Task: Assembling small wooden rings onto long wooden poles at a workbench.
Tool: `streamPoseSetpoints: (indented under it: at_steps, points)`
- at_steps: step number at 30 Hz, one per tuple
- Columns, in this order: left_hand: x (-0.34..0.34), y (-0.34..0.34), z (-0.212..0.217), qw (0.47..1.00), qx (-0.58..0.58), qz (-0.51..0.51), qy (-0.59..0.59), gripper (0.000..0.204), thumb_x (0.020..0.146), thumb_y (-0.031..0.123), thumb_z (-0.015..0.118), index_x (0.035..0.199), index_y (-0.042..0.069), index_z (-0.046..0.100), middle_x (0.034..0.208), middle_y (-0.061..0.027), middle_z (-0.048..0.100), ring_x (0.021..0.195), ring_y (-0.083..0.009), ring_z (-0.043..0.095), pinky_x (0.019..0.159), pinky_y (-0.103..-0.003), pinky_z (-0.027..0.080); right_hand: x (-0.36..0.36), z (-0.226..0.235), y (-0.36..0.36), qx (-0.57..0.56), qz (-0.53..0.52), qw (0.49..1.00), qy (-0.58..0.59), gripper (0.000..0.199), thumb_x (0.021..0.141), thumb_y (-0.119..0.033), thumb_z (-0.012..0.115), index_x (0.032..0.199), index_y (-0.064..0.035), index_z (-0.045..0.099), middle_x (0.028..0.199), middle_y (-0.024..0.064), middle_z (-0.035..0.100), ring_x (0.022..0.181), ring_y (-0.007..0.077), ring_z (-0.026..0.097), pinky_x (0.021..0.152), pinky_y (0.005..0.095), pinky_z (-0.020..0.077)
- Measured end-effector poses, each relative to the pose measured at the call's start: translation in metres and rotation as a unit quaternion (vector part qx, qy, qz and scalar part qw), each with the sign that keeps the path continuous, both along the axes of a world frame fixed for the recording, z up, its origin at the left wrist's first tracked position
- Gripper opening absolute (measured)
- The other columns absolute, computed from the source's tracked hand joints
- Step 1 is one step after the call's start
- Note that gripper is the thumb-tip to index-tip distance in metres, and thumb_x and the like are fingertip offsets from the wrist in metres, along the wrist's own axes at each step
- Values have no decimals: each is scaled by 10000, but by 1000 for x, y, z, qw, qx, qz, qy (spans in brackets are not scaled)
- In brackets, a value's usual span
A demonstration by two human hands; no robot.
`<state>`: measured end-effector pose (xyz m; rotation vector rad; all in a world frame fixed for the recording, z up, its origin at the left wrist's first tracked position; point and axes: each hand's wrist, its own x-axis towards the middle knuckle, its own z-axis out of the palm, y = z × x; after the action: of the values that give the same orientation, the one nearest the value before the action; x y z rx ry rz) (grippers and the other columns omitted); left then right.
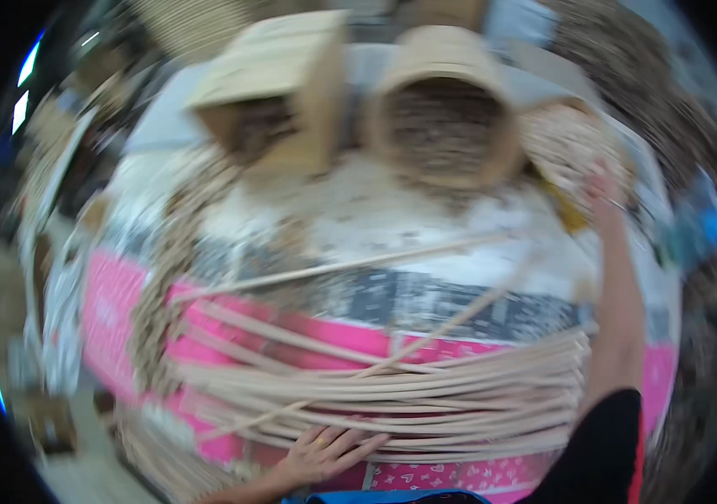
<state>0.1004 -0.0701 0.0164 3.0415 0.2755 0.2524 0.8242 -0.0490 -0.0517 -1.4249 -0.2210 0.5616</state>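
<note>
A wide bundle of long, thin, pale beige sticks (426, 399) lies across the near side of the table. My left hand (333, 449) rests at the bundle's near edge, its fingers stretched out and touching the sticks. Stretched out to the far right, my right hand (602, 185) is at a shallow container of small pale pieces (564, 139). Motion blur smears its fingers, so whether it holds anything is hidden. A few loose sticks (325, 269) lie slanted beyond and over the bundle.
Two pale containers stand on their sides at the back: a boxy one (316, 109) and a round one (493, 118) with dark brown bits inside. A braided beige strand (165, 277) runs down the left. The pink, white and grey table cover (110, 307) carries scattered crumbs.
</note>
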Motion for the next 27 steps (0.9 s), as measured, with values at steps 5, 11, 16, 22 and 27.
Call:
streamPoseSetpoints:
  at_steps: [5,11,16,22,27]
  points:
    - [-4,-2,6,996,-86,21,-21,536,840,126,577,1367,211,620,1216,-59,637,1054,-243,603,918,-400,432,-66,68,-44,350,-14,916,195,282,961,-408,629,1080,-157,580,754,77,580,592,148,558,378,209,360]
    - [4,-15,3,993,-106,9,-45,555,870,78,577,1411,198,579,1257,-124,624,1108,-349,589,977,-483,420,-128,119,-195,530,-94,813,221,433,1042,-483,409,1031,-133,663,837,65,612,713,179,602,474,264,415]
    - [3,-24,-1,993,-39,-8,-108,449,878,2,507,1315,32,602,1236,-141,600,1094,-365,562,929,-466,426,-228,134,-354,612,-243,738,146,276,1024,-304,496,1055,-80,654,926,142,653,846,268,657,606,326,586]
    - [0,-22,-19,995,-5,-29,-92,465,964,69,509,1428,68,493,1290,-134,566,1151,-324,543,903,-442,413,-404,131,-506,612,-448,652,17,306,1040,-302,462,1009,-40,617,1052,191,681,1036,363,682,827,453,630]
    - [-6,-24,-13,994,0,-21,-104,452,988,79,482,1440,84,484,1359,-117,547,1193,-321,540,924,-451,426,-498,132,-577,636,-464,616,-40,291,1034,-333,491,975,-93,645,903,86,662,820,226,667,513,269,536]
